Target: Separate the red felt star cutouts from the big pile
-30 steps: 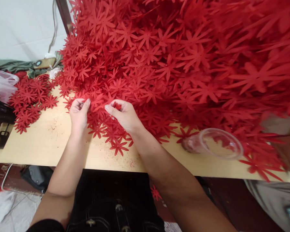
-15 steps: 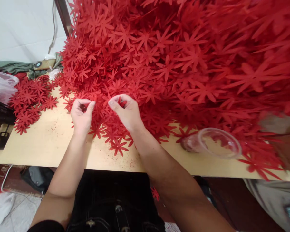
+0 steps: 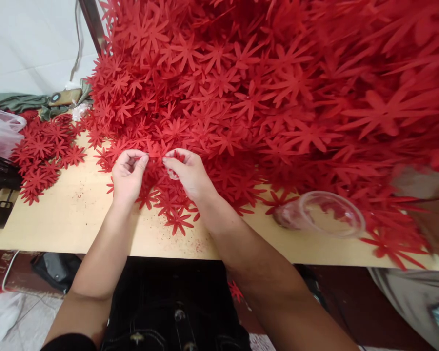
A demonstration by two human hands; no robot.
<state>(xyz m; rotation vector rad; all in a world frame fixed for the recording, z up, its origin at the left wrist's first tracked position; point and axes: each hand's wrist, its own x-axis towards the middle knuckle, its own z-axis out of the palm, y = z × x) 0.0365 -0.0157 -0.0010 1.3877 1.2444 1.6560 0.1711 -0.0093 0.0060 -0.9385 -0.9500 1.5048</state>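
- Your left hand [image 3: 129,171] and right hand [image 3: 189,171] pinch one red paper flower [image 3: 156,149] between narrow fingers [image 3: 143,160].
- This flower sits at the low edge of the big flower pile [image 3: 263,92].
- A clear cup [image 3: 325,214] lies on the surface [image 3: 73,219], well apart at right.

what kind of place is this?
Likely a craft or decoration workshop: a huge mass of red cut-out flowers, both hands pinching one at a plain wooden worktable, beside a clear plastic cup.
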